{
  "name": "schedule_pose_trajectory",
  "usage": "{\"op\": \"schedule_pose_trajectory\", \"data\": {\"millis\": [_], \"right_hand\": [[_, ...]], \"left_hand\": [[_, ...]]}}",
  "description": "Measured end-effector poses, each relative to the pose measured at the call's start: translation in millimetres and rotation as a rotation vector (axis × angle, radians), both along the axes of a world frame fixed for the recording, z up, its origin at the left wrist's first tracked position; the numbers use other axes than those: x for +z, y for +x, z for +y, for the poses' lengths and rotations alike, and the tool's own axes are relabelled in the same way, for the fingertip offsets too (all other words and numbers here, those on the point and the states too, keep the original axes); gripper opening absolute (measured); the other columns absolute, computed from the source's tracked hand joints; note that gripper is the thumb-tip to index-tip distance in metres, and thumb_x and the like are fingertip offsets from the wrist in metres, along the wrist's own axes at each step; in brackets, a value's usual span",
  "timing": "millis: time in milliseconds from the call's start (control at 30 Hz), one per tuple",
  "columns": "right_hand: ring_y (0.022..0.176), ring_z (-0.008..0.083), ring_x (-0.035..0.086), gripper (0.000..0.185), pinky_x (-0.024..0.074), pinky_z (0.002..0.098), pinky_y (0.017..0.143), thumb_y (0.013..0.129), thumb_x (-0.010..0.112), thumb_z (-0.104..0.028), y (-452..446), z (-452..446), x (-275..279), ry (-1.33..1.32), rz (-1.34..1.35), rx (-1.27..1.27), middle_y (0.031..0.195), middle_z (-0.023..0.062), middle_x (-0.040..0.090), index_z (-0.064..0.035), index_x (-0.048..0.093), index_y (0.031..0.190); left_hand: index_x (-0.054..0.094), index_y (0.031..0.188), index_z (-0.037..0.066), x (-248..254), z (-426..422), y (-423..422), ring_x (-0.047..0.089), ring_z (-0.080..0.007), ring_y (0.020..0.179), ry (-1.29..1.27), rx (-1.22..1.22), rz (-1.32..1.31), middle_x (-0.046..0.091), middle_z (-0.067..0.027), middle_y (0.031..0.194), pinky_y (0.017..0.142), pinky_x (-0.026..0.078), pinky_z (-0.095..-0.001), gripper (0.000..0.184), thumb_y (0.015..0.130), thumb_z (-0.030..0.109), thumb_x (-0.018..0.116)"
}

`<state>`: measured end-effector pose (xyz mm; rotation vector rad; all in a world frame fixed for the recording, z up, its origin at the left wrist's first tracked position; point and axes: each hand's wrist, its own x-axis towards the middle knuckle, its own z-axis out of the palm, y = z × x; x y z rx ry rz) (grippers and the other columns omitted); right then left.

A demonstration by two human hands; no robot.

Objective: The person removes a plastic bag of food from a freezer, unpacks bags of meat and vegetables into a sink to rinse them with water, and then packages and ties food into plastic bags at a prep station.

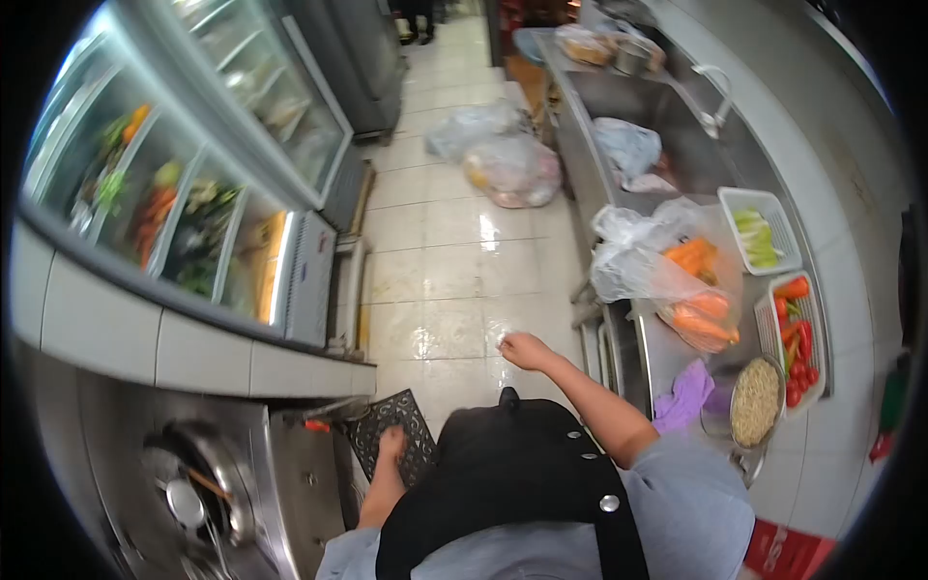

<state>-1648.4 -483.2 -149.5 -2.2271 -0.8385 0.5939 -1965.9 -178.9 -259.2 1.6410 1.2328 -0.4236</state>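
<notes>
Pale-tiled floor (416,232) runs ahead between glass-front fridge (222,121) on left and steel sink counter (667,360) on right. Black apron (512,474) on person, mid-aisle. Clear bag of carrots (701,290) on counter, ahead and right of right hand. Patterned mat (414,435) on floor, seen behind left hand. Purple cloth (684,391) on counter, near bag. Right hand (523,351) raised above floor, apart from counter, fingers curled in narrow. Left hand (391,445) hangs low; finger spread: cannot tell.
</notes>
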Motion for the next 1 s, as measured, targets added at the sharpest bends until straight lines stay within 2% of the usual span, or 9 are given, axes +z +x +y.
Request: {"op": "schedule_pose_trajectory", "data": {"millis": [200,367,467,633,667,700,800,833,1000], "right_hand": [[0.094,0.0305,0.055,0.022,0.0444,0.0384,0.081,0.081,0.056,-0.019,118,49,120,0.099,-0.009,-0.086,0.101,0.0153,0.058,-0.0051,0.061,0.098],[0.105,0.0307,0.05,0.025,0.0409,0.0405,0.089,0.074,0.062,-0.018,201,6,158,-0.129,-0.556,-0.441,0.108,0.0143,0.056,-0.0041,0.062,0.094],[0.107,0.0309,0.049,0.026,0.0416,0.0411,0.088,0.073,0.062,-0.02,225,-44,162,-0.389,-0.686,-0.668,0.11,0.0165,0.055,-0.0038,0.063,0.094],[0.089,0.0381,0.058,0.028,0.046,0.0447,0.08,0.075,0.063,-0.025,214,-108,147,-0.645,-0.158,-0.969,0.093,0.0202,0.061,-0.0013,0.063,0.09],[0.086,0.0393,0.059,0.029,0.0468,0.0449,0.078,0.075,0.063,-0.026,210,-113,141,-0.63,-0.075,-0.962,0.091,0.0206,0.061,-0.0011,0.063,0.09],[0.086,0.0393,0.059,0.029,0.0468,0.0449,0.078,0.075,0.063,-0.026,207,-108,141,-0.629,-0.071,-0.97,0.091,0.0206,0.061,-0.0011,0.063,0.09],[0.09,0.0371,0.057,0.026,0.046,0.0443,0.079,0.076,0.063,-0.024,217,-84,164,-0.612,-0.086,-1.074,0.094,0.0183,0.06,-0.0029,0.063,0.091],[0.092,0.0358,0.056,0.025,0.0455,0.0437,0.079,0.076,0.063,-0.023,228,-74,169,-0.683,-0.201,-1.153,0.095,0.0171,0.059,-0.0036,0.062,0.092],[0.096,0.0321,0.052,0.024,0.0439,0.0421,0.08,0.078,0.064,-0.019,327,-51,190,-0.473,-0.419,-1.174,0.099,0.0146,0.054,-0.0042,0.059,0.095]], "left_hand": [[0.062,0.087,0.005,-19,17,-60,0.06,-0.0257,0.064,-0.027,-0.398,0.303,0.062,-0.0121,0.071,0.054,0.046,-0.0417,0.026,0.087,0.026,0.047],[0.061,0.083,0.006,-15,97,33,0.059,-0.0246,0.062,0.032,-0.489,0.309,0.061,-0.0112,0.071,0.053,0.046,-0.0401,0.025,0.088,0.026,0.046],[0.06,0.081,0.007,-17,169,116,0.059,-0.024,0.061,0.141,-0.536,0.225,0.061,-0.0106,0.071,0.052,0.046,-0.0392,0.025,0.088,0.026,0.046],[0.056,0.072,0.004,-52,295,369,0.055,-0.025,0.051,0.272,-0.296,-0.155,0.056,-0.0125,0.061,0.047,0.044,-0.0376,0.027,0.087,0.023,0.044],[0.058,0.078,-0.005,-58,311,437,0.059,-0.0274,0.068,0.489,-0.479,-0.081,0.06,-0.0166,0.071,0.06,0.044,-0.0394,0.035,0.085,0.028,0.05],[0.059,0.079,0.001,-9,282,495,0.054,-0.0211,0.051,0.429,-0.443,-0.221,0.054,-0.0076,0.058,0.049,0.044,-0.0345,0.022,0.084,0.02,0.052],[0.057,0.108,0.002,5,250,647,0.056,-0.0133,0.073,0.182,-0.456,-0.542,0.06,-0.0065,0.089,0.059,0.045,-0.0277,0.029,0.086,0.021,0.051],[0.059,0.108,0.001,14,227,688,0.06,-0.019,0.085,0.164,-0.451,-0.555,0.064,-0.0116,0.096,0.077,0.046,-0.0314,0.03,0.08,0.011,0.054],[0.06,0.107,0.004,49,108,766,0.06,-0.0265,0.094,0.307,-0.877,-0.711,0.062,-0.0157,0.104,0.082,0.047,-0.0348,0.03,0.078,0.011,0.057]]}}
